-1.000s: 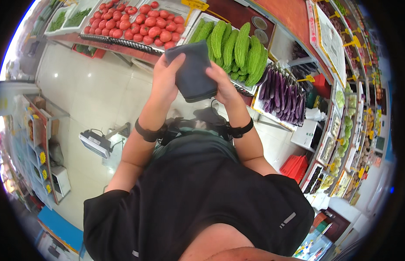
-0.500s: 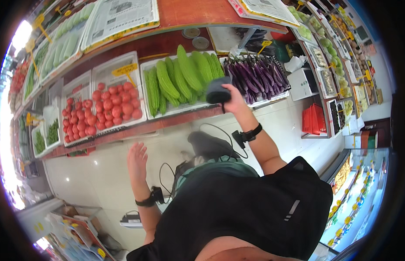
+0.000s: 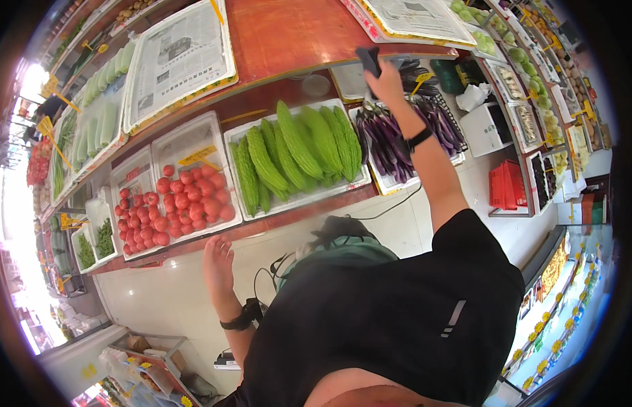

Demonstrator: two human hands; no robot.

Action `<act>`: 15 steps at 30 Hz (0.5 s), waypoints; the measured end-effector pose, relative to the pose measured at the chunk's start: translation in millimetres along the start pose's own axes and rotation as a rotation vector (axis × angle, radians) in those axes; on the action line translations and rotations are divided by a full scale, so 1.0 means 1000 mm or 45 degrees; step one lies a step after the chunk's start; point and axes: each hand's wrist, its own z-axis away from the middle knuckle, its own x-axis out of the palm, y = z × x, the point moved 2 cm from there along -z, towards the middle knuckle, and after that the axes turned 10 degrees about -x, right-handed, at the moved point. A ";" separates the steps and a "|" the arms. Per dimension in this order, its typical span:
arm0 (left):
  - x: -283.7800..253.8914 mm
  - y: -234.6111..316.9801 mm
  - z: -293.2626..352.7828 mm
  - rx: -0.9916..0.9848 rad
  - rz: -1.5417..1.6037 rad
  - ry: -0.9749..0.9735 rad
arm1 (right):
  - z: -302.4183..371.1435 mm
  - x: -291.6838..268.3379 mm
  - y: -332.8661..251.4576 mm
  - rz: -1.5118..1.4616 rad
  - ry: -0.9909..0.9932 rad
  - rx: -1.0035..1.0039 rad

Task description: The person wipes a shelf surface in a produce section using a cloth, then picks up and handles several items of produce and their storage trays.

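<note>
The right hand [image 3: 387,76] is raised over the purple eggplants [image 3: 391,139], fingers closed around a dark flat pouch [image 3: 369,60]. The left hand [image 3: 217,261] hangs open and empty, fingers spread, below the tray of red tomatoes [image 3: 177,200], beside the bitter gourds [image 3: 295,152].

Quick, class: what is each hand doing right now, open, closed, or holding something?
Left hand: open, empty, beside the tray of tomatoes.
Right hand: closed on a dark flat object, above the aubergines.
</note>
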 end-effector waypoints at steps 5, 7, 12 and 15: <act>0.047 0.000 -0.022 0.029 -0.168 0.026 | -0.090 0.039 0.025 0.248 0.135 -0.196; 0.062 0.000 -0.026 0.027 -0.213 0.025 | -0.107 0.079 0.038 0.412 -0.176 -0.150; 0.088 -0.007 -0.030 0.006 -0.394 0.139 | -0.111 0.116 0.065 0.460 -0.505 -0.263; 0.084 -0.019 -0.036 -0.035 -0.352 0.157 | -0.105 0.130 0.082 0.385 -0.394 -0.382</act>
